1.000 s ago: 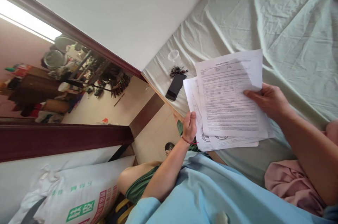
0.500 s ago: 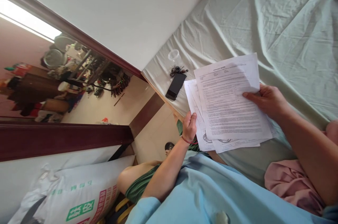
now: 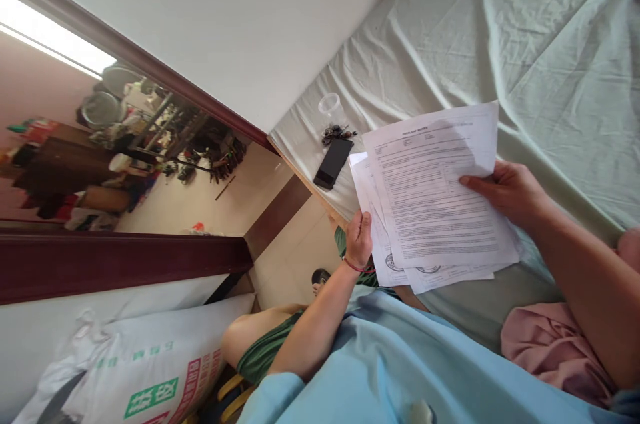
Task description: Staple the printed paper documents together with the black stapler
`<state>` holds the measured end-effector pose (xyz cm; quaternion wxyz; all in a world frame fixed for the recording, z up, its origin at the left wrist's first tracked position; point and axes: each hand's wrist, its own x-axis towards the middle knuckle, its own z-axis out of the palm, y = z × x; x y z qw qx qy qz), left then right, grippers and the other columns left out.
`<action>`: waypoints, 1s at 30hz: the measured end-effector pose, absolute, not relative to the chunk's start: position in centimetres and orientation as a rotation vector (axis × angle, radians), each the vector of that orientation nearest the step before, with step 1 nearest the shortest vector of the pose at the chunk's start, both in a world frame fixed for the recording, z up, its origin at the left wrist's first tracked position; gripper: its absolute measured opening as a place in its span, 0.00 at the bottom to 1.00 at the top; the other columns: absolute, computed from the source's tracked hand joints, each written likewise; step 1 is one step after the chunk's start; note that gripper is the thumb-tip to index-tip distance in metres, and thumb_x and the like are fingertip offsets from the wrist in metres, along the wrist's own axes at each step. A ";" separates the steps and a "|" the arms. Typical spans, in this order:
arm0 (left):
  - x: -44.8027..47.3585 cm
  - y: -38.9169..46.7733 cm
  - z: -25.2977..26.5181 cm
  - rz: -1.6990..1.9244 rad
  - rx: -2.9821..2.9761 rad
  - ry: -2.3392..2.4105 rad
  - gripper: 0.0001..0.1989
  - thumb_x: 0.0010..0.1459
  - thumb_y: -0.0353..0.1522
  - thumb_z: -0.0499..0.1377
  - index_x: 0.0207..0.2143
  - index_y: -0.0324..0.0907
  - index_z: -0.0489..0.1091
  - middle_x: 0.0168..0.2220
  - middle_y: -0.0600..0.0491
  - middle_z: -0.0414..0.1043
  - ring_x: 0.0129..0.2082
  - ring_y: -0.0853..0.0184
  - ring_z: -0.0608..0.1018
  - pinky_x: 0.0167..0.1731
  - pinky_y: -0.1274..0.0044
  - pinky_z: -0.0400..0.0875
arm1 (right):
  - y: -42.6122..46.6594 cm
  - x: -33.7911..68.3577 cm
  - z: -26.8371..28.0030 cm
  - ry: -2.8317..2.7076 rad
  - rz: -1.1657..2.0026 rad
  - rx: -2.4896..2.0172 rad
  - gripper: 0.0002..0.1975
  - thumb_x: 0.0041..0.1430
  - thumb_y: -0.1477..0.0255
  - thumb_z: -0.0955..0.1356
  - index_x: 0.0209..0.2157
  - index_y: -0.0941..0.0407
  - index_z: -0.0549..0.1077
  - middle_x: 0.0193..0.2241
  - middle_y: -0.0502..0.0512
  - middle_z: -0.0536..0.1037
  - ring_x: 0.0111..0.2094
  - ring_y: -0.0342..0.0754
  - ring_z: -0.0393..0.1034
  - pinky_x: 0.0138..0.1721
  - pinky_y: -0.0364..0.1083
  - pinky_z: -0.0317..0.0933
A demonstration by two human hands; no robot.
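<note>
My right hand (image 3: 510, 192) grips a printed sheet of paper (image 3: 440, 204) at its right side, thumb on the front and fingers hidden behind. Dense lines of small text cover the sheet. Beneath it more printed papers (image 3: 369, 194) fan out, with round stamps showing along their lower edges. My left hand (image 3: 359, 237), a red cord around its wrist, is closed on the left edge of these lower papers. Beyond the papers a black phone (image 3: 333, 164) lies on the pale green bed sheet (image 3: 430, 44).
A clear plastic cup (image 3: 330, 105) and a dark tangle of cords or small items (image 3: 335, 135) sit by the phone. Pink cloth (image 3: 550, 344) lies at lower right. A printed white sack (image 3: 150, 364) stands at lower left, and a doorway shows a cluttered room.
The top sheet has tilted and shifted slightly, its upper right corner moving right, with my right hand still on it. My left hand stays in place.
</note>
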<state>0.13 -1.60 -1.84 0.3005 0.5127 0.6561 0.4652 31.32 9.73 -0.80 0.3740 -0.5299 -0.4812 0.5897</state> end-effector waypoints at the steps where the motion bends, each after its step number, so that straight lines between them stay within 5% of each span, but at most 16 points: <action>1: 0.1 -1.6 -1.8 1.237 1.360 1.739 0.29 0.69 0.58 0.53 0.32 0.43 0.69 0.27 0.55 0.68 0.28 0.66 0.69 0.33 0.72 0.64 | 9.7 31.4 -0.7 -1.233 1.514 -1.353 0.20 0.54 0.55 0.80 0.46 0.50 0.85 0.39 0.51 0.88 0.36 0.53 0.83 0.37 0.48 0.77; 17: 0.3 -1.7 -1.7 1.254 1.311 1.732 0.29 0.68 0.58 0.55 0.34 0.43 0.73 0.29 0.52 0.72 0.30 0.63 0.71 0.34 0.71 0.67 | 9.6 31.2 -1.0 -1.196 1.543 -1.310 0.20 0.53 0.55 0.80 0.46 0.49 0.85 0.40 0.51 0.88 0.38 0.55 0.83 0.38 0.50 0.79; 30: 0.1 -1.4 -2.1 1.278 1.226 1.790 0.28 0.66 0.59 0.56 0.32 0.43 0.71 0.29 0.52 0.71 0.32 0.63 0.71 0.37 0.70 0.68 | 9.5 31.0 0.2 -1.013 1.338 -1.389 0.15 0.54 0.61 0.80 0.42 0.52 0.86 0.36 0.50 0.87 0.31 0.46 0.78 0.31 0.42 0.73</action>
